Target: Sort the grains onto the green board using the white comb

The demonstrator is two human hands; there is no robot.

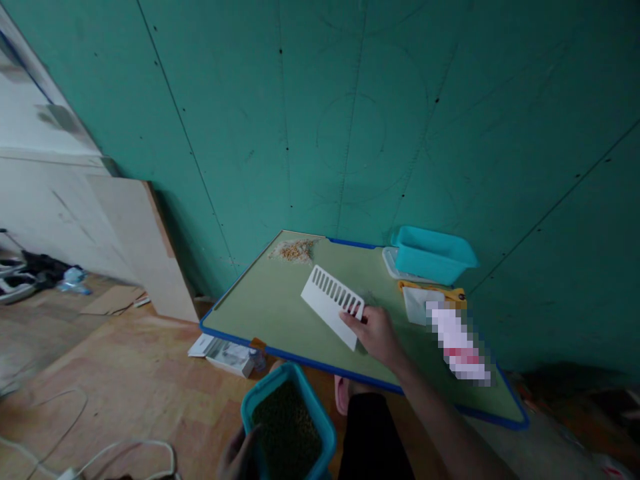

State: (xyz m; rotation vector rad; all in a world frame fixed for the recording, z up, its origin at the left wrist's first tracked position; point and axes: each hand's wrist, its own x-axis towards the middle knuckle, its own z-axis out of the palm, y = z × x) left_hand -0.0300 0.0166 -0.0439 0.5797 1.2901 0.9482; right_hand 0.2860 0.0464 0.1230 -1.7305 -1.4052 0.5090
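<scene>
The right hand [376, 331] grips a white slotted plate [326, 305] over a blue-edged table [260, 300] bearing loose orange-and-white grains [296, 251] and a turquoise bin [435, 257]. The left hand [239, 455] holds a turquoise tub [327, 430] of dark green grains [285, 427].

Over to the table [270, 300] now, pale green with a blue edge. Up in the far left corner, a loose heap of yellowish grains [295, 251]. Across to the far right, a turquoise tub [437, 255] overlapping a pale lid [391, 261], then a yellow-trimmed white pouch [415, 305], then a blurred-out pinkish-white item [460, 347]. Down on the floor [130, 360]: a white box [233, 359], a pale cable [131, 443].
</scene>
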